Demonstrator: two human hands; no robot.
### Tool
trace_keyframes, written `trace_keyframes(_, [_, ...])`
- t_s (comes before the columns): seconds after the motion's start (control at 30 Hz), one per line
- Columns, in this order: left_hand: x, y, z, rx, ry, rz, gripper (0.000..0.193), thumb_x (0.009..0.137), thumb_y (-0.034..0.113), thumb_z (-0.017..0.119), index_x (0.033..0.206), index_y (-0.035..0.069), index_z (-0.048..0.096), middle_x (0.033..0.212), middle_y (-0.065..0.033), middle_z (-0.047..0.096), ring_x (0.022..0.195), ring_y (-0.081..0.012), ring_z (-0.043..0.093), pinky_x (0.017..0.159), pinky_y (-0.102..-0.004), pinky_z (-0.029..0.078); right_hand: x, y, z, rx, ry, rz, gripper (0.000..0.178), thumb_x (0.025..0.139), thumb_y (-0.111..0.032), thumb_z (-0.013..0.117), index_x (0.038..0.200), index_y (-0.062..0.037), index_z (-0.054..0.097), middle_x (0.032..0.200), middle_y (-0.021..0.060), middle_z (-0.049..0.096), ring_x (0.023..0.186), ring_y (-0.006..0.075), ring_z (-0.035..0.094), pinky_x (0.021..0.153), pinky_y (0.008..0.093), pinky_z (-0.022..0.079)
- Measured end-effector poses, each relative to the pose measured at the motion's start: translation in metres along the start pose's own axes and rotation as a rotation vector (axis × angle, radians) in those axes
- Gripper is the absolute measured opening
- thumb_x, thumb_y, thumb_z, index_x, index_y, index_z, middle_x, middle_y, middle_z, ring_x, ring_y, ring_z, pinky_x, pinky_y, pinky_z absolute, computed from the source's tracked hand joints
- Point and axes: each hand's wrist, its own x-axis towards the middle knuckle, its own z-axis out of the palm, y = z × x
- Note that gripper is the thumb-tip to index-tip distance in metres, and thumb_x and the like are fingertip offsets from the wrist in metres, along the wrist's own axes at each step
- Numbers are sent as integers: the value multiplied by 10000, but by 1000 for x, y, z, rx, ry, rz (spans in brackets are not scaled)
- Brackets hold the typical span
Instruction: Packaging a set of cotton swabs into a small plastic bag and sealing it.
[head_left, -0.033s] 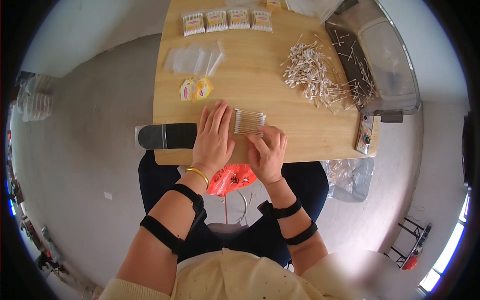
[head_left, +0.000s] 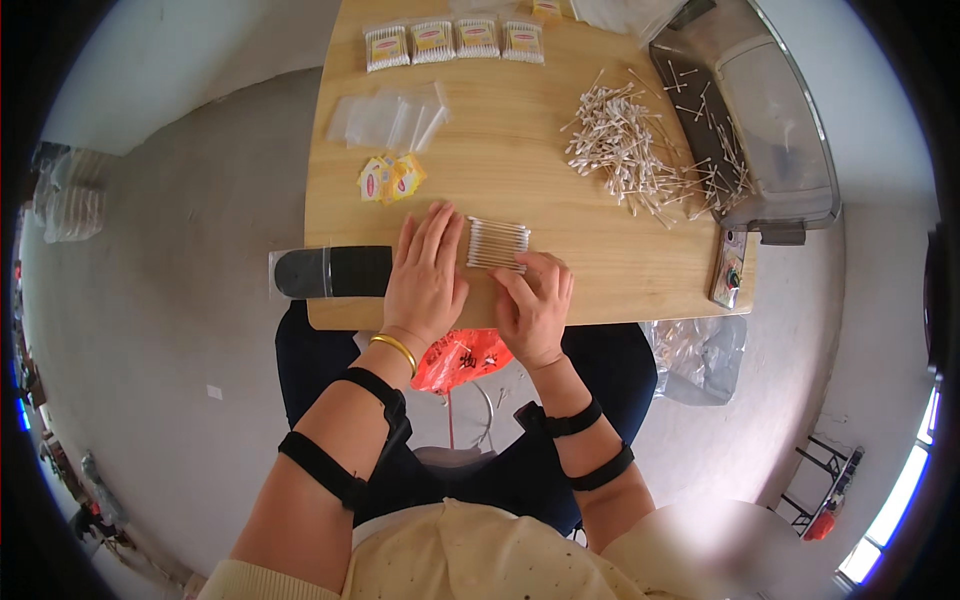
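Cotton swabs lie side by side in a neat flat row (head_left: 497, 242) near the table's front edge. My left hand (head_left: 424, 275) rests flat just left of the row, fingers stretched out and holding nothing. At the row's near right corner, my right hand (head_left: 537, 300) is curled, thumb and forefinger pinched at the nearest cotton swab; the fingers partly cover its end. Farther right spreads a loose heap of cotton swabs (head_left: 625, 145). Yellow and white paper cards (head_left: 390, 179) lie beyond my left hand, with clear plastic bags (head_left: 392, 118) behind them.
Several filled swab packs (head_left: 455, 40) line the far edge. A clear bin (head_left: 785, 130) lies tipped at the right, with swabs inside its mouth. A phone-like slab (head_left: 728, 270) sits by the right edge. Left of my wrist is a black strip (head_left: 335, 272). A red bag (head_left: 462, 360) hangs below the front edge.
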Motion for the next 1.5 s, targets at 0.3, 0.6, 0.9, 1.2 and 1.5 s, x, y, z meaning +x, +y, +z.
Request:
trace_keyframes(0.3, [3,-1,6,19,45,8,679,855,101,591,1501,-13,413,1578,-161,392,1507,-321,346,1289,-522,204,4,1,-1,-20,23,16,369,764,-2,695,1092,-168,727,1242,88,568,1180,356,536,1000,484,446])
trace_keyframes(0.6, [3,1,5,84,26,-7,710,826,139,656,1488,-5,443,1574,-136,403,1514,-285,341,1289,-512,212,6,-2,-1,-54,-18,5,395,740,-51,709,1114,-177,725,1254,57,574,1215,343,534,1059,501,428])
trace_keyframes(0.9, [3,1,5,65,26,1,724,814,107,629,1497,-5,417,1576,-149,392,1509,-317,344,1291,-514,207,8,-1,-4,122,35,138,325,782,-26,699,1076,-159,737,1228,74,592,1165,336,531,1007,470,433])
trace_keyframes(1.2, [4,5,1,51,13,-12,871,827,392,772,1514,1,406,1572,-148,398,1504,-316,355,1276,-526,222,14,-2,-4,58,-5,76,283,831,-18,693,1074,-152,750,1261,94,579,1171,349,509,1007,471,422])
trace_keyframes(1.5, [4,2,5,113,5,-15,854,860,484,737,1493,-12,448,1579,-136,394,1515,-280,343,1279,-528,208,14,-2,-1,21,-40,83,302,805,-70,702,1090,-163,735,1260,79,578,1205,350,515,1013,480,418])
